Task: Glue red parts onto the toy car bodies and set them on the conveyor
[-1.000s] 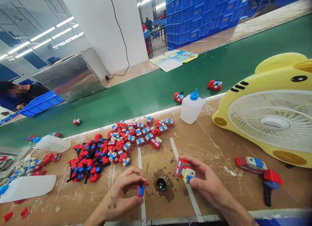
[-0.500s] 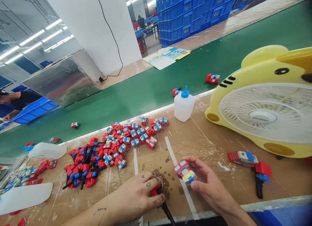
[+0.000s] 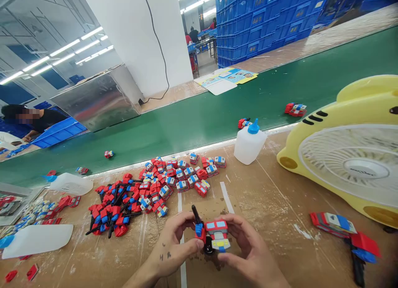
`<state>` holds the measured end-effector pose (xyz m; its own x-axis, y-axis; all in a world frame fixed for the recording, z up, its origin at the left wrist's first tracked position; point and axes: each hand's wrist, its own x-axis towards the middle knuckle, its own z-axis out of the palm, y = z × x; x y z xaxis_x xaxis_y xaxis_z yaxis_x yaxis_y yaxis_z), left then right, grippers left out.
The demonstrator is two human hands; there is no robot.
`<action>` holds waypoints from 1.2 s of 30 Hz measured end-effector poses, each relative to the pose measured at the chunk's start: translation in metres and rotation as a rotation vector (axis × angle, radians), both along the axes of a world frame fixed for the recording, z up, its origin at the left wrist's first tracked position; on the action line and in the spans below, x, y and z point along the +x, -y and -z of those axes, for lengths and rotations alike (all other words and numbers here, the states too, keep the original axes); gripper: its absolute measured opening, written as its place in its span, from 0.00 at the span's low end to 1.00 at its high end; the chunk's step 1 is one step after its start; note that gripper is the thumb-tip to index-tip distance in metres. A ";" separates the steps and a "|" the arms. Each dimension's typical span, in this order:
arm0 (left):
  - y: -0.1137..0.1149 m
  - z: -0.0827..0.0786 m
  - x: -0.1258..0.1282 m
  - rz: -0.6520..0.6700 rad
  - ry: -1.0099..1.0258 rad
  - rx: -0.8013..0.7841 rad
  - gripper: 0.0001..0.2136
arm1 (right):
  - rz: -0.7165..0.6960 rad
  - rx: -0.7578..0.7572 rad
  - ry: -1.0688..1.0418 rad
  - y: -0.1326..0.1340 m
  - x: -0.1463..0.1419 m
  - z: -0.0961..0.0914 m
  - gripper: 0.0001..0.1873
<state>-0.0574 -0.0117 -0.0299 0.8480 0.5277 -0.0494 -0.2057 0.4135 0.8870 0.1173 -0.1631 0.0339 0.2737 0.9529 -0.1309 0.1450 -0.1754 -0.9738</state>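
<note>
My left hand pinches a red-and-blue toy arm piece with a black rod pointing up. Between thumb and fingers, my right hand grips a toy truck body in red, grey and yellow. Both pieces are side by side, close above the table; whether they touch, I cannot tell. A dark round part shows below and between them; which piece it belongs to is unclear. Beyond my hands lie a heap of red-and-blue arm pieces and a heap of truck bodies.
A squeeze bottle with a blue tip stands by the green conveyor belt; other bottles lie at left. A yellow fan stands at right, near a joined toy. A co-worker sits across the belt beside a blue crate.
My left hand has lifted the arm piece from the table and turned its black rod upward. My right hand has brought the truck body left beside it. The camera view has shifted left.
</note>
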 end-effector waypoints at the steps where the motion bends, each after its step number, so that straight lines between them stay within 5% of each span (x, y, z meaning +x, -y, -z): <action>1: 0.003 0.002 0.002 -0.023 0.009 -0.035 0.21 | -0.007 0.005 0.121 -0.001 0.000 0.000 0.28; 4: 0.019 0.007 0.013 -0.124 0.038 -0.164 0.23 | -0.008 0.085 0.587 -0.013 -0.006 -0.001 0.26; 6: 0.032 0.004 0.025 -0.247 0.101 -0.238 0.34 | -0.021 0.210 0.830 -0.029 -0.016 -0.005 0.22; 10: 0.022 -0.020 0.050 -0.526 0.030 -0.241 0.44 | -0.033 0.456 1.002 -0.072 -0.038 -0.020 0.20; 15: -0.085 -0.035 0.093 -0.440 -0.105 0.166 0.39 | -0.014 0.276 1.019 -0.118 0.015 -0.035 0.22; 18: -0.165 -0.032 0.141 -0.466 -0.305 0.459 0.39 | 0.107 0.250 1.122 -0.136 0.080 -0.026 0.21; 20: -0.207 -0.031 0.179 -0.384 -0.420 0.666 0.37 | 0.060 0.197 1.168 -0.143 0.114 -0.014 0.25; 23: -0.247 -0.030 0.231 -0.119 -0.595 0.897 0.28 | -0.005 0.126 1.183 -0.144 0.140 0.005 0.23; 26: -0.260 -0.025 0.261 0.128 -0.771 0.965 0.20 | 0.009 0.096 1.156 -0.143 0.142 0.013 0.19; 32: -0.248 0.001 0.248 0.064 -0.693 0.989 0.45 | 0.077 0.075 0.880 -0.126 0.127 -0.004 0.24; 34: -0.247 0.013 0.218 0.022 -0.637 1.001 0.47 | 0.070 0.023 0.739 -0.110 0.125 -0.007 0.26; 36: -0.251 0.025 0.167 -0.031 -0.616 1.035 0.42 | 0.212 -0.082 0.423 -0.087 0.121 -0.008 0.34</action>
